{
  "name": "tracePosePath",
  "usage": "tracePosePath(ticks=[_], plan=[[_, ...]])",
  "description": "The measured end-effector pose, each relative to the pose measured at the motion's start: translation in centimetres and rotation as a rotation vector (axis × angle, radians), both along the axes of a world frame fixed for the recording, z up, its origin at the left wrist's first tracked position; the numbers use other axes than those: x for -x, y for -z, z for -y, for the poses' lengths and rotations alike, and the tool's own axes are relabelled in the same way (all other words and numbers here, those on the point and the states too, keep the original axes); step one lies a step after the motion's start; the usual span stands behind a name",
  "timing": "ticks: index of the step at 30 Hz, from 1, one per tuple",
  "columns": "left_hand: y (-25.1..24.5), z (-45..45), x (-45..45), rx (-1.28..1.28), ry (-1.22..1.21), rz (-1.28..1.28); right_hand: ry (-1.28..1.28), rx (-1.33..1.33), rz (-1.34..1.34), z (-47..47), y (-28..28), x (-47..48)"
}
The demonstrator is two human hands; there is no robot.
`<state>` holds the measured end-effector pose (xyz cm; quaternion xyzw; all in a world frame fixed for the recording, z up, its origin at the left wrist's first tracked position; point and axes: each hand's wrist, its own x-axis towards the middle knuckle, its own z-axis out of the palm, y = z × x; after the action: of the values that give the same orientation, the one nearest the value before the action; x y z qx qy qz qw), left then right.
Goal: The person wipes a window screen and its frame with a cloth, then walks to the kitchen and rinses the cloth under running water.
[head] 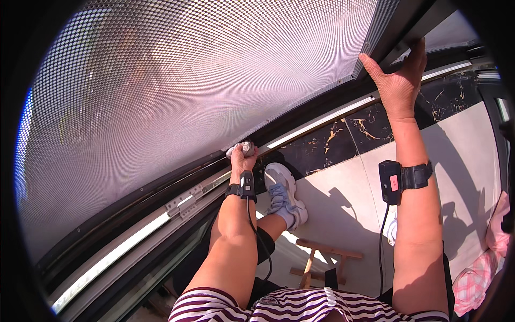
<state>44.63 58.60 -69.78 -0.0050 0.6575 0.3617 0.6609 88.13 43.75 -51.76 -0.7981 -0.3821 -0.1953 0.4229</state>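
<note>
My left hand [244,159] grips a crumpled, greyish cloth [246,148] and presses it to the dark lower frame [193,164] of a perforated mesh screen [193,76]. Up at the right, my right hand [400,82] is spread against the dark upright frame [388,36] at the screen's edge. Its thumb lies on the near side, while the fingers reach around the frame and are partly hidden. Below the screen runs a window or door track [322,120] with a pale metal strip. A hinge [185,206] is fitted on the frame to the left.
A black marble-patterned tile border [330,141] edges the light floor tiles [342,201]. My foot in a grey sneaker [285,195] stands beside the track. A wooden stool or stand [328,251] is beneath me. Pink checked fabric [476,281] hangs or lies at the lower right.
</note>
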Motion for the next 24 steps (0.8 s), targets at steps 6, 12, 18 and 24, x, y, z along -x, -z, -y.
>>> tracePosePath(ticks=[6,12,18,24], plan=[[-2.3,6.8,-17.1,-0.046,0.328,0.281,-0.021,0.025,-0.011,0.2,0.1,0.0],[-5.6,8.6,-24.2,-0.021,0.351,0.414,-0.017,0.009,0.008,0.1,0.0,0.1],[-3.7,4.1,-12.3,-0.008,0.127,0.152,-0.005,0.002,-0.022,0.2,0.2,0.0],[-3.9,1.0,-3.4,-0.111,0.034,-0.129,0.045,0.029,-0.093,0.4,0.2,0.1]])
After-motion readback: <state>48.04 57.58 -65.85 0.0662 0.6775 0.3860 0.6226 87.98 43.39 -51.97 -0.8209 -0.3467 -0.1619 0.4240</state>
